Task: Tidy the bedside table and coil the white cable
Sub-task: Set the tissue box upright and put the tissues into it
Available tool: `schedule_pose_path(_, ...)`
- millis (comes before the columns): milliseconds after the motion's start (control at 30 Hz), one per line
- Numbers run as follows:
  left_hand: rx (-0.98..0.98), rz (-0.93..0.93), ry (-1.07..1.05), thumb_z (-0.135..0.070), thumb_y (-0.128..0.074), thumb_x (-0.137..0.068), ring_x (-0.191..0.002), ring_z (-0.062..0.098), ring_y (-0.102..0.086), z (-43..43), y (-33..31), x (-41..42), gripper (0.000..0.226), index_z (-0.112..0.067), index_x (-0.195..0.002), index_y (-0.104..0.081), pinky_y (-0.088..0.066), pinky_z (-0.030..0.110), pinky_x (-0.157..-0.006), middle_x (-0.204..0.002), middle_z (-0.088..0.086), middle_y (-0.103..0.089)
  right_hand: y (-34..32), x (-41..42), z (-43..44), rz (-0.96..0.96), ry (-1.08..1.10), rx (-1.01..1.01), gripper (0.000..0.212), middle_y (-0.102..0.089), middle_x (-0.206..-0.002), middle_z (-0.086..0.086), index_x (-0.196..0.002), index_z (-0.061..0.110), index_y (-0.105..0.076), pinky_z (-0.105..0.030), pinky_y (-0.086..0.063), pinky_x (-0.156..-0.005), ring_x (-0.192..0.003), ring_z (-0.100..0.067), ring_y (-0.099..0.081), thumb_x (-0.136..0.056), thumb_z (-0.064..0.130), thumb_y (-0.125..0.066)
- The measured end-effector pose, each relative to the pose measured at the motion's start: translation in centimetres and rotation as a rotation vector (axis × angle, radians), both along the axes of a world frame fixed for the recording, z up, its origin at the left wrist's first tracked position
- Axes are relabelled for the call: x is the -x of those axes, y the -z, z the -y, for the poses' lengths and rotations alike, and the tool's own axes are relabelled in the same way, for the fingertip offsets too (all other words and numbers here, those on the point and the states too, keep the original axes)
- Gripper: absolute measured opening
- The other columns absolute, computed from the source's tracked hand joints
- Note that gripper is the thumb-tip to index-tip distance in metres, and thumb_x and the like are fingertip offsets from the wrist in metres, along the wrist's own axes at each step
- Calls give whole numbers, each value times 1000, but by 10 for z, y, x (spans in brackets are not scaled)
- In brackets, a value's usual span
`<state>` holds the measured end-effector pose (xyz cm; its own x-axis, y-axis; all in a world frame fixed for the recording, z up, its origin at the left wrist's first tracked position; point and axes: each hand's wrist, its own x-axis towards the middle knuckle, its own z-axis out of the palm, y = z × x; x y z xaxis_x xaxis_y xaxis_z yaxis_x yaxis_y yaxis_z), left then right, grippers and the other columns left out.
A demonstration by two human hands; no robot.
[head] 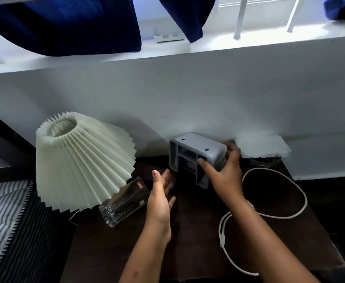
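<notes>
Dark surface (pixel 198 231) fills frame bottom; white wall (pixel 188 94) behind, blue curtains (pixel 65 23) at top. Cable (pixel 220 233) lies loose, lower right. Right grip (pixel 226 172) clasps grey box (pixel 198 148), centre. Left grip (pixel 160 199) spread beside toppled glass (pixel 124 203).

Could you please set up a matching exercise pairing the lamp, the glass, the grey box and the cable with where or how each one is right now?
Things:
1 lamp
2 glass
3 grey box
4 cable

States:
A held by the right hand
B lying on its side
C looped on the right of the table
D standing at the table's left

Pairs: 1-D, 2-B, 3-A, 4-C.
</notes>
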<state>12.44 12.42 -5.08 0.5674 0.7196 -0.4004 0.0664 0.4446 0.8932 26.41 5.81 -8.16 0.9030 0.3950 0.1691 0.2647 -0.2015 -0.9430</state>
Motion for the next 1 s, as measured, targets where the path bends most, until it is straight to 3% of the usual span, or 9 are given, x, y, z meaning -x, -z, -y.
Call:
schedule_pose_path(100,-38,-34,26,-54,-20,-93,-125,6,-42,3,-2,2,56,-27,-135,-44,-33,31,-102,-130,-11,-51,-6,-7,12,-140,89,-53,57,-55,-116,-8,-118,22,-35,-33,-46,-85,-105,-25,-57,-77,39,-71)
schedule_pose_path(300,-70,-81,97,-54,-26,-92,-139,12,-29,14,-4,-4,55,-31,-141,-34,-24,40,-116,-152,-7,-32,-8,-28,32,-453,130,-64,35,-58,-103,-4,-102,22,-51,-37,-45,-83,-98,-24,-55,-83,51,-58)
schedule_pose_path(367,-66,-99,143,-63,-30,-84,-140,11,-27,18,-3,-7,67,-31,-143,-31,-22,41,-117,-152,-9,-31,-8,-33,35,-515,76,-33,33,-60,-103,-2,-99,24,-54,-38,-48,-83,-97,-22,-57,-82,52,-58)
schedule_pose_path(500,-65,-148,185,-84,-36,-59,-138,11,-31,21,2,-9,94,-37,-141,-34,-22,44,-117,-149,-10,-37,-10,-31,36,-646,-81,-1,23,-60,-92,4,-96,26,-51,-28,-45,-59,-80,-15,-59,-87,46,-55)
schedule_pose_path(600,-37,-135,208,-94,-40,-49,-138,10,-32,18,7,-9,105,-40,-139,-36,-21,44,-117,-148,-11,-39,-8,-25,32,-665,-110,-6,33,-68,-105,-8,-108,17,-60,-35,-54,-69,-90,-26,-66,-87,42,-57)
schedule_pose_path(667,-18,-100,223,-87,-39,-62,-133,7,-37,16,2,-7,91,-37,-138,-40,-24,35,-114,-142,-11,-46,-6,-24,29,-691,-126,-26,34,-69,-105,-10,-112,16,-60,-35,-56,-72,-91,-26,-67,-90,40,-54)
schedule_pose_path(767,-12,-66,231,-57,-26,-90,-105,-6,-50,15,-1,-6,48,-35,-127,-48,-34,19,-92,-113,-19,-58,-5,-21,25,-683,-144,-38,29,-66,-98,0,-116,21,-57,-29,-51,-69,-88,-16,-64,-95,38,-45)
schedule_pose_path(867,1,-51,204,-48,-24,-95,-88,-13,-49,15,-2,-7,28,-42,-108,-48,-38,10,-76,-96,-26,-56,-4,-17,23,-673,-152,-33,32,-68,-104,-2,-120,20,-57,-37,-52,-85,-96,-20,-64,-98,36,-40)
schedule_pose_path(1000,41,-4,161,-48,-24,-96,-98,-7,-50,13,1,-8,31,-42,-117,-45,-30,18,-95,-99,-25,-55,-5,-14,22,-670,-130,-51,31,-68,-106,-5,-119,19,-58,-43,-48,-95,-101,-24,-63,-99,31,-37)
